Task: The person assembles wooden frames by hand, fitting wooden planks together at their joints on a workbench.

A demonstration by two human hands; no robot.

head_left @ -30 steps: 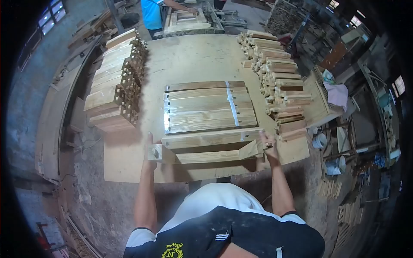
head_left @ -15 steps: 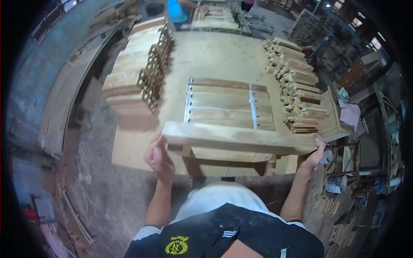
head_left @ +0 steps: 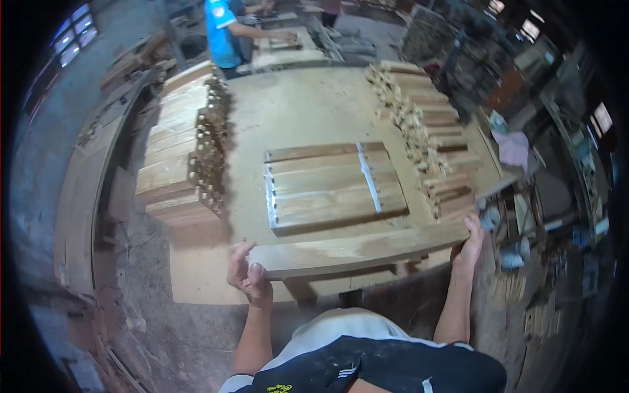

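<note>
A long, pale wooden board spans the space between my hands, in front of my body. My left hand is closed at the board's left end, thumb toward me. At the other end, my right hand grips the board with fingers over its edge. Parts beneath the board are mostly hidden. Just beyond it, a flat panel of wooden slats lies on the table, with a row of dark holes along its left side and a whitish strip across its right part.
Stacked wooden pieces with slotted ends stand at the table's left. A pile of narrower wooden pieces lies on the right, near a pink cloth. Beyond the table, a person in a blue shirt works at another bench.
The board has come down lower in view and tilts up slightly toward its right end, uncovering the near edge of the slat panel. My view has shifted, showing more of the other person.
</note>
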